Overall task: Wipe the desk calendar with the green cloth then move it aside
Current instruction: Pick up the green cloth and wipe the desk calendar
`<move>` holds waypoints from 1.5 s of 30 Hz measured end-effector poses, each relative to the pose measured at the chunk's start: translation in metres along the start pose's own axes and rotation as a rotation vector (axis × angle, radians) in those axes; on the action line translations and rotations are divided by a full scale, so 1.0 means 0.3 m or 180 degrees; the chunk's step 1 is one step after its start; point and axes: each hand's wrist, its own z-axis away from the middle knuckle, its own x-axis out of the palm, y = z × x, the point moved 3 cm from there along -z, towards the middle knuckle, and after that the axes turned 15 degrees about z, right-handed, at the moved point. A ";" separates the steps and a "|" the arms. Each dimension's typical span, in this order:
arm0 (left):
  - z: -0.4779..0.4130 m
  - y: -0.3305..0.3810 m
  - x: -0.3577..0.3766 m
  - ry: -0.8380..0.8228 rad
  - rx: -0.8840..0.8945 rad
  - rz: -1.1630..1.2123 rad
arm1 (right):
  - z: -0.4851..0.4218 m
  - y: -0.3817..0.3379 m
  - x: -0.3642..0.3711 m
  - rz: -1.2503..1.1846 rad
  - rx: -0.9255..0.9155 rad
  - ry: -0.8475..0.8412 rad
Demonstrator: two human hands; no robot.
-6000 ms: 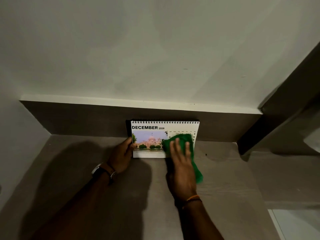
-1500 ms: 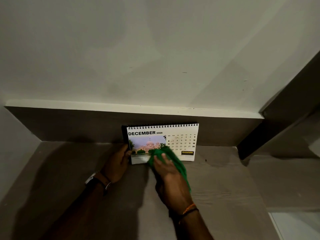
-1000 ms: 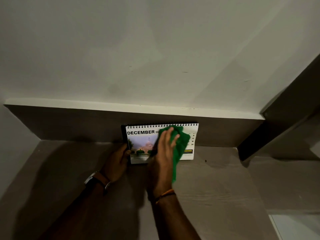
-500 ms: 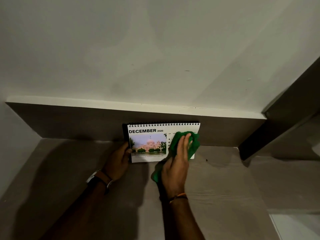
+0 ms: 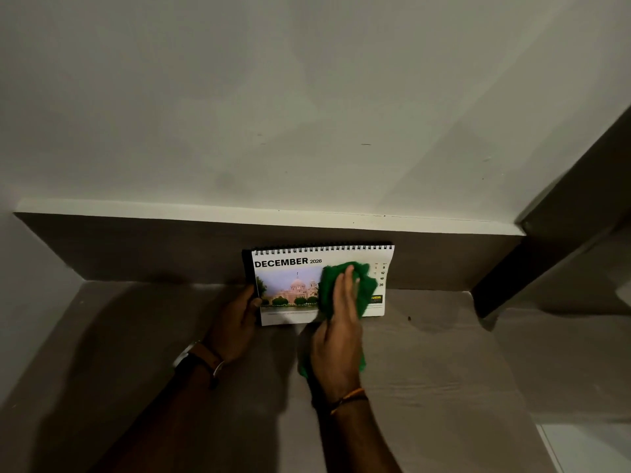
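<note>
Here I see the calendar (image 5: 290, 288) standing upright at the back of the bench (image 5: 426, 370), its spiral binding on top and the page reading DECEMBER 2026 facing me. My left hand (image 5: 235, 322) has its grip closed on the calendar's left edge, thumb on the front by the picture of a domed building, fingers hidden behind. My right hand (image 5: 336, 343) lies flat, fingers together and stretched out, pressing the green cloth (image 5: 363, 288) against the right half of the page, so the cloth covers most of the date grid; its lower end hangs out beneath the palm onto the bench. A watch (image 5: 186, 358) sits on the left wrist and a thread band (image 5: 348, 399) on the right. Behind the calendar runs a low dark upstand with a pale ledge (image 5: 136, 208) on top, under a plain wall (image 5: 307, 97). The light is dim, and both arms cast heavy shadows.
</note>
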 end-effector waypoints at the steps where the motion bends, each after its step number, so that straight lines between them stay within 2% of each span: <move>1: 0.001 0.002 -0.002 0.0008 0.0016 0.0031 | 0.024 -0.023 0.022 0.0030 -0.0261 -0.0192; 3: 0.000 0.005 -0.004 0.0014 0.0053 0.0063 | 0.070 -0.041 0.050 0.0074 -0.0773 -0.0530; 5: -0.001 0.004 -0.003 0.0003 0.0049 0.0037 | 0.073 -0.024 0.035 0.0065 -0.0888 -0.0587; 9: -0.003 -0.001 -0.001 -0.0019 -0.0091 0.0040 | -0.014 0.058 -0.060 -0.0143 0.0067 0.0084; 11: -0.001 -0.002 -0.001 0.0008 -0.0121 0.0015 | -0.039 0.050 -0.074 -0.0048 0.0293 0.0285; 18: -0.003 -0.013 -0.004 0.0025 -0.0102 -0.0061 | 0.053 -0.025 0.001 0.0147 -0.0242 -0.0400; 20: -0.001 -0.019 -0.008 -0.0012 -0.0143 -0.0014 | 0.035 -0.003 -0.031 0.0085 -0.0280 -0.0334; 24: 0.001 -0.016 -0.007 -0.0039 -0.0170 0.0013 | -0.019 0.002 -0.066 -0.0102 0.0120 0.0110; 26: 0.001 -0.006 -0.005 -0.0025 -0.0128 0.0009 | -0.036 -0.066 -0.023 -0.0003 -0.0190 0.0027; 30: 0.011 0.024 -0.020 0.0168 0.0145 -0.0262 | 0.034 -0.188 0.128 0.0552 -0.1506 -0.0668; 32: 0.012 0.032 -0.020 0.0158 0.0236 -0.0465 | 0.039 -0.167 0.154 0.0803 -0.1753 -0.0862; 34: 0.010 0.036 -0.016 0.0141 0.0312 -0.0363 | 0.016 -0.115 0.120 0.0805 -0.1516 -0.0872; 37: 0.003 0.024 -0.006 0.0030 0.0043 -0.0053 | -0.009 -0.040 0.012 0.0833 -0.1209 -0.0366; 40: 0.003 0.009 -0.004 -0.0002 -0.0060 0.0022 | -0.043 0.045 -0.075 0.0501 -0.0085 0.0080; 42: 0.004 0.001 -0.003 0.0001 -0.0081 0.0058 | -0.053 0.046 -0.072 0.0386 0.0314 0.0186; 44: 0.005 0.000 0.000 0.0000 -0.0106 0.0076 | -0.043 -0.009 -0.034 0.0536 0.0084 0.0093; 45: 0.006 0.000 -0.001 0.0006 -0.0111 0.0084 | -0.028 -0.054 0.001 0.0596 -0.0294 -0.0043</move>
